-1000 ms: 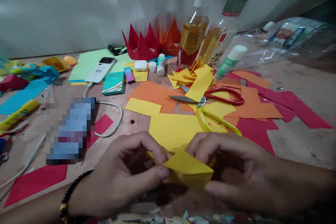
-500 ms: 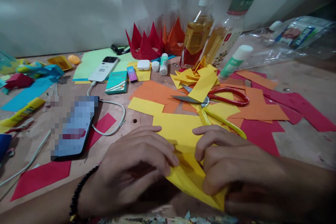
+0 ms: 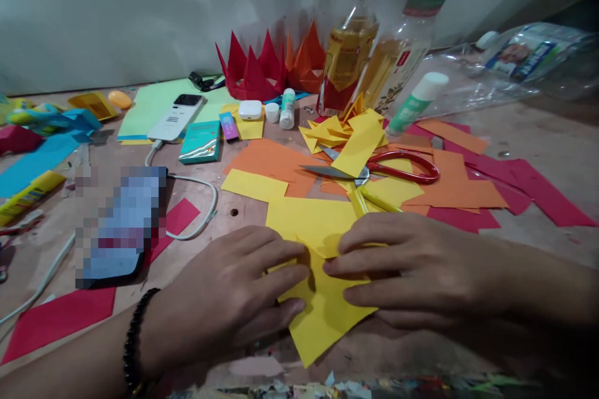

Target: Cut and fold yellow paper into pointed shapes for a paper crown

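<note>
A folded yellow paper piece [image 3: 322,315] lies flat on the table near its front edge. My left hand [image 3: 234,290] rests on its left side, fingers stretched out and pressing down. My right hand [image 3: 412,268] lies flat on its right side, fingertips meeting the left hand's over the fold. A black bead bracelet [image 3: 133,340] circles my left wrist. Behind the hands lies a larger yellow sheet [image 3: 311,218].
Red-handled scissors [image 3: 374,169] and yellow-handled scissors [image 3: 374,201] lie among orange, yellow and red scraps. A phone [image 3: 119,224] on a white cable sits at left. Red and orange paper crowns [image 3: 271,68], two bottles [image 3: 349,50], glue sticks [image 3: 414,103] and a remote [image 3: 175,117] stand behind.
The yellow piece was held up and folded between pinching fingers; now it lies on the table and both hands have flattened out on it.
</note>
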Demonstrator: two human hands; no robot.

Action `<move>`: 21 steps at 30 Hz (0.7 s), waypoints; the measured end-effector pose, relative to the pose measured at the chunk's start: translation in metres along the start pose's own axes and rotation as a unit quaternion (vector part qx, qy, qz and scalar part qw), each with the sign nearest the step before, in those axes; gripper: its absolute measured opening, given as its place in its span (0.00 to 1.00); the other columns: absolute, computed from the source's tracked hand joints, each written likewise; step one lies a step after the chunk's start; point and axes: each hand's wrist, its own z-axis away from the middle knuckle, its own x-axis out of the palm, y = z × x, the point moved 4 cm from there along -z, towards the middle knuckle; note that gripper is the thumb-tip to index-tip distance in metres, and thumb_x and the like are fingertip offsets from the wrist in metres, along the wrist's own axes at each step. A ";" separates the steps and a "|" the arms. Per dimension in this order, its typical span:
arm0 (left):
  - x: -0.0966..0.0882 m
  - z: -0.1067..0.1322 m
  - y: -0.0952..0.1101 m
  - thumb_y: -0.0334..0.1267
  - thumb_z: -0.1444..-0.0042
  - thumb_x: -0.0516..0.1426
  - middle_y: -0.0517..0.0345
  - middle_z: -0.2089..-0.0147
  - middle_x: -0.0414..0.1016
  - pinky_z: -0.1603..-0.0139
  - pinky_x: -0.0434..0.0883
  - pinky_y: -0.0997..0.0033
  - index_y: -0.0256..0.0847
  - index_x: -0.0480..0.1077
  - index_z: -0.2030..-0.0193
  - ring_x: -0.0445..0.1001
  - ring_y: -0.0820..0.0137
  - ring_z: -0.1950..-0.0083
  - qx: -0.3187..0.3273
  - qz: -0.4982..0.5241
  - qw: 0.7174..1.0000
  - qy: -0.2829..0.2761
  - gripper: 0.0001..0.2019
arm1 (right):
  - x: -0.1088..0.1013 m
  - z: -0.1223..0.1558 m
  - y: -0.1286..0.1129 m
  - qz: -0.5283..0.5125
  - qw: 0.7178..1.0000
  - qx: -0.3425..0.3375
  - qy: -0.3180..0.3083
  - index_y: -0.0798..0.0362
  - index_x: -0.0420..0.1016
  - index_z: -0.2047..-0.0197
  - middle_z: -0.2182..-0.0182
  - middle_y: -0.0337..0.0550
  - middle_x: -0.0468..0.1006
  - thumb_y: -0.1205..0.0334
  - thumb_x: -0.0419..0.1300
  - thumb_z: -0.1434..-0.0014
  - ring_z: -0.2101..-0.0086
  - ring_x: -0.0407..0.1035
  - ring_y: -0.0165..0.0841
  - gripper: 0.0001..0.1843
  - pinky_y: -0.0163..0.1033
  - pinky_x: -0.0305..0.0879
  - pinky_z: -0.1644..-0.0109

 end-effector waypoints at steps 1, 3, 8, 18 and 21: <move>0.002 0.000 0.001 0.40 0.24 0.56 0.55 0.42 0.85 0.49 0.78 0.54 0.39 0.78 0.45 0.82 0.59 0.51 0.004 -0.010 1.000 -0.018 0.11 | -0.002 0.000 0.000 -0.002 1.000 0.008 -0.007 0.54 0.81 0.51 0.49 0.45 0.85 0.63 0.61 0.25 0.50 0.75 0.37 0.07 0.45 0.70 0.43; 0.004 0.000 0.004 0.41 0.23 0.55 0.56 0.39 0.84 0.38 0.74 0.52 0.39 0.78 0.42 0.80 0.58 0.46 0.027 -0.024 0.999 -0.020 0.12 | -0.004 -0.001 -0.001 -0.007 0.999 0.027 -0.035 0.53 0.82 0.51 0.56 0.44 0.83 0.62 0.61 0.25 0.58 0.71 0.36 0.08 0.44 0.67 0.52; 0.004 0.005 0.011 0.35 0.19 0.46 0.61 0.33 0.81 0.20 0.55 0.58 0.41 0.74 0.34 0.75 0.64 0.31 0.102 -0.058 0.992 -0.039 0.18 | -0.001 -0.006 -0.008 -0.036 0.991 0.051 -0.118 0.51 0.82 0.54 0.64 0.38 0.77 0.58 0.58 0.22 0.64 0.65 0.34 0.12 0.42 0.56 0.62; 0.009 0.014 0.017 0.30 0.22 0.48 0.54 0.25 0.73 0.21 0.65 0.55 0.43 0.75 0.34 0.71 0.59 0.25 0.118 -0.013 0.987 -0.111 0.19 | 0.008 0.004 -0.004 -0.097 0.967 0.175 -0.157 0.49 0.69 0.67 0.71 0.29 0.71 0.59 0.61 0.25 0.72 0.61 0.26 0.16 0.39 0.50 0.68; 0.010 0.018 0.019 0.32 0.25 0.56 0.55 0.24 0.72 0.16 0.57 0.52 0.43 0.72 0.30 0.69 0.59 0.23 0.134 -0.042 0.984 -0.109 0.19 | 0.014 0.006 -0.010 -0.121 0.964 0.187 -0.147 0.46 0.69 0.65 0.68 0.29 0.75 0.57 0.59 0.25 0.70 0.67 0.29 0.13 0.41 0.52 0.67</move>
